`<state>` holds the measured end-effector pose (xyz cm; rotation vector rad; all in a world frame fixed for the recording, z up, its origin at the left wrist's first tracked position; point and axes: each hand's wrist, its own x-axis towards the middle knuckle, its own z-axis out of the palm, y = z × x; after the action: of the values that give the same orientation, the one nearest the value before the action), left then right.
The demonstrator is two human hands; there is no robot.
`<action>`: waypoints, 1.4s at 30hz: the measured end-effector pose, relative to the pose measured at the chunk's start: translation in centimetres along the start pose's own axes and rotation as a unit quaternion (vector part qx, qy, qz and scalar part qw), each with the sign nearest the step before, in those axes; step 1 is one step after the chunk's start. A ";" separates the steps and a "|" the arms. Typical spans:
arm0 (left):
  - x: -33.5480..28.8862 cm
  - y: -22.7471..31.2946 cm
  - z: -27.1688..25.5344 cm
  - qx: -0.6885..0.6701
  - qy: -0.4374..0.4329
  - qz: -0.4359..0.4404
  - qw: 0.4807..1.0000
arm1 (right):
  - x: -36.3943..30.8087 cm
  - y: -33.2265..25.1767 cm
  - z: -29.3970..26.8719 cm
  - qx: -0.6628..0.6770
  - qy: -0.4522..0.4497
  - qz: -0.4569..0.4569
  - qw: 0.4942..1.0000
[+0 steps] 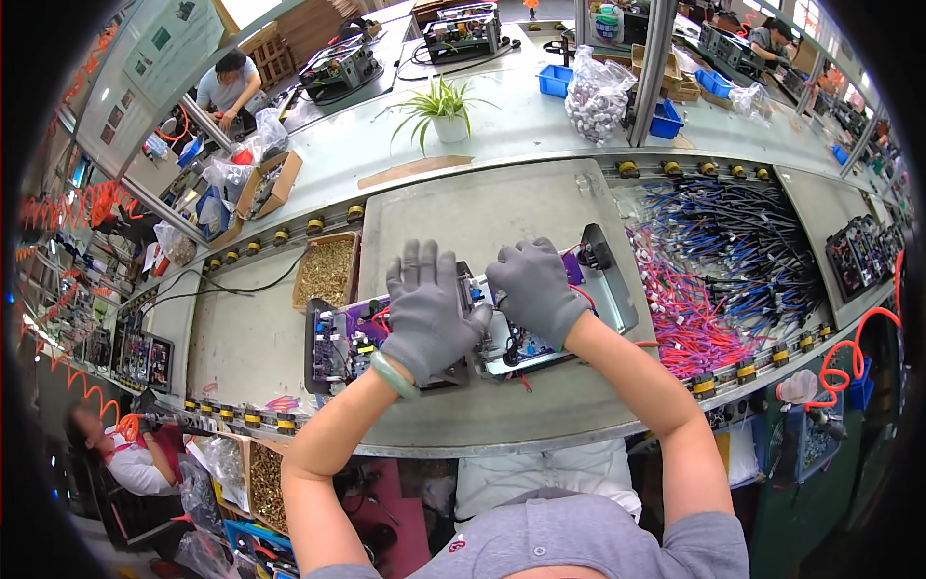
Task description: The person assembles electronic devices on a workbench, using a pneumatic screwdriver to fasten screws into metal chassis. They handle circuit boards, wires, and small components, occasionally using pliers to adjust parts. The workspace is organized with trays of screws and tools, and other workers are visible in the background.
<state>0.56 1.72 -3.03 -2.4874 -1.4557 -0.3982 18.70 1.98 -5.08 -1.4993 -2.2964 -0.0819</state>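
Just left of the grey plate in the middle of the bench, an open box is filled with many small brass-coloured parts. A cardboard box at the near left, below the bench edge, holds similar brass-coloured pieces. On the far side, a clear bag bulges with small white and grey pieces; a blue bin stands just left of it, its contents too small to tell. A white pot, farther left, carries a leafy green plant.

Two open-topped units with purple circuit boards lie side by side in front of the person, both partly covered by the gloved hands. The left hand is over the left unit, palm down, its fingers straight and slightly parted, the thumb stretched toward the right; it grips nothing visible, and how firmly it touches cannot be told. The right hand is over the right unit, its fingers bent inward; how far they close, and on what, is hidden by the back of the hand.

Right of the plate lie pink-red wires, with black and blue cables beyond them.
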 end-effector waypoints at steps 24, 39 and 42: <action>0.8 1.7 -1.9 -0.085 0.069 0.104 0.989 | -2.1 2.1 -4.3 0.129 0.126 -0.033 0.983; 3.8 2.1 0.1 -0.195 -0.125 0.178 0.956 | -23.7 13.1 -8.0 0.188 0.133 0.295 0.927; 4.2 0.9 -0.5 -0.358 -0.183 0.158 0.902 | -28.9 16.4 -5.4 0.160 0.079 0.421 0.889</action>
<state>3.29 4.55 -1.16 -3.4854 -1.0981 -0.4862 44.91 -17.50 -13.09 -2.0529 -1.2840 0.3814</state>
